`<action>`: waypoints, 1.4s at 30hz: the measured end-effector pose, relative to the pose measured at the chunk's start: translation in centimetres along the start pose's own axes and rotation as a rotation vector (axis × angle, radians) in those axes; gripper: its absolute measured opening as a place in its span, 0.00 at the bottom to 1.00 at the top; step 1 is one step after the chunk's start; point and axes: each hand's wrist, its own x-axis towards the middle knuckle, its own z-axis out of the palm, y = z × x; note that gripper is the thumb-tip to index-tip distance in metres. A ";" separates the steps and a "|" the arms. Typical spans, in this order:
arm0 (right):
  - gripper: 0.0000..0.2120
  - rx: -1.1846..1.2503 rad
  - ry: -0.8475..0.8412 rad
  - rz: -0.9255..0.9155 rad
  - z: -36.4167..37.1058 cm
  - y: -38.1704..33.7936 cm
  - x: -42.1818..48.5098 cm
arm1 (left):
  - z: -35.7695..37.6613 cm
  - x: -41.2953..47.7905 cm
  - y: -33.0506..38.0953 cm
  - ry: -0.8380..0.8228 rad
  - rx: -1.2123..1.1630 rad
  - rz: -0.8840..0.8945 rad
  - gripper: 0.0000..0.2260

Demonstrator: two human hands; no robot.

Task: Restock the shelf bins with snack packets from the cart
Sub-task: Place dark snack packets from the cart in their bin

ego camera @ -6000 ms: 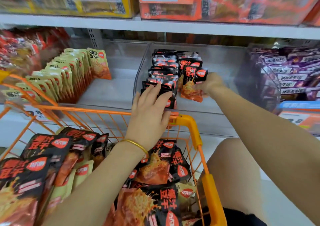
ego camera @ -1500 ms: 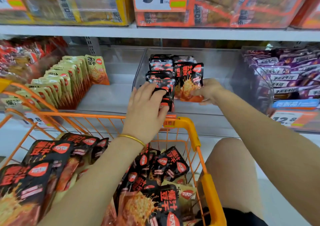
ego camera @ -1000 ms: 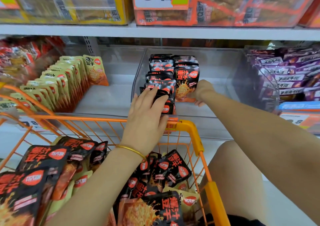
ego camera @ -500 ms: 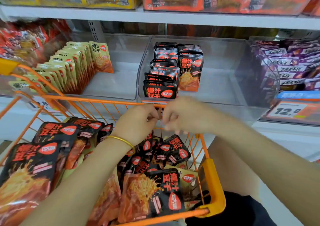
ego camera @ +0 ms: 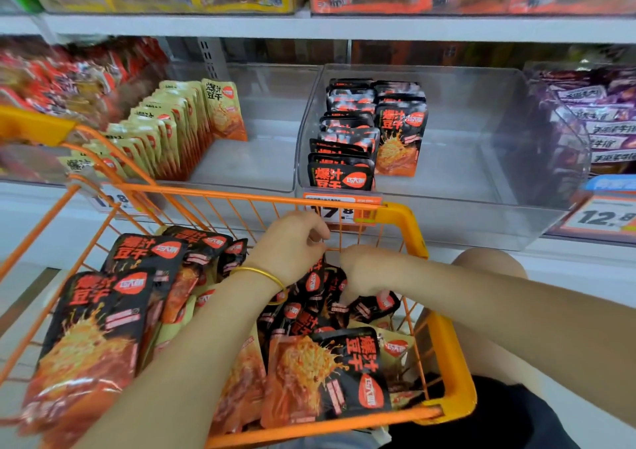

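My left hand [ego camera: 292,244] hovers inside the orange cart [ego camera: 407,216], near its far rim, fingers loosely curled with nothing seen in them. My right hand [ego camera: 366,269] is beside it, fingers dipping into a heap of small black snack packets [ego camera: 377,306]; its fingertips are hidden among them. Larger black-and-orange packets [ego camera: 330,374] lie around the heap. On the shelf behind the cart, the clear bin [ego camera: 447,223] holds a row of black packets [ego camera: 342,176] on its left side, with one packet [ego camera: 399,142] standing upright beside the row.
A neighbouring bin on the left holds rows of yellow packets [ego camera: 165,128]. Purple packets [ego camera: 605,121] fill the bin on the right. Price tags [ego camera: 340,212] hang on the shelf edge. An upper shelf carries boxed goods. My knee [ego camera: 488,266] is right of the cart.
Both hands left the shelf bin and came down into the cart. The upright packet my right hand held now stands alone in the bin. The hands have drawn slightly apart.
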 end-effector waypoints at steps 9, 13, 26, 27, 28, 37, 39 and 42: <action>0.10 0.239 0.167 -0.006 -3.2 -0.9 -5.9 | -0.7 -0.2 1.0 -0.091 -0.233 0.011 0.11; 0.15 0.410 0.271 -0.140 -5.7 0.5 -9.5 | -1.3 -0.4 2.1 -0.191 -0.584 0.006 0.08; 0.07 0.831 0.642 -0.154 -9.3 5.2 -8.2 | -2.8 2.7 5.9 0.346 -0.629 0.090 0.06; 0.09 0.896 0.748 -0.124 -10.3 6.3 -7.6 | -2.5 2.8 5.6 0.414 -0.437 0.138 0.08; 0.11 0.893 0.841 -0.066 -11.3 7.5 -6.7 | -2.2 2.9 5.1 0.453 -0.242 0.188 0.11; 0.11 0.527 0.744 0.357 -11.9 13.6 3.6 | 0.5 2.4 3.2 0.349 0.118 0.259 0.22; 0.14 0.514 0.755 0.375 -12.0 13.5 4.6 | 0.7 2.4 2.9 0.349 0.109 0.262 0.22; 0.13 0.531 0.777 0.384 -12.3 13.0 5.6 | 0.9 2.5 2.9 0.354 0.092 0.273 0.22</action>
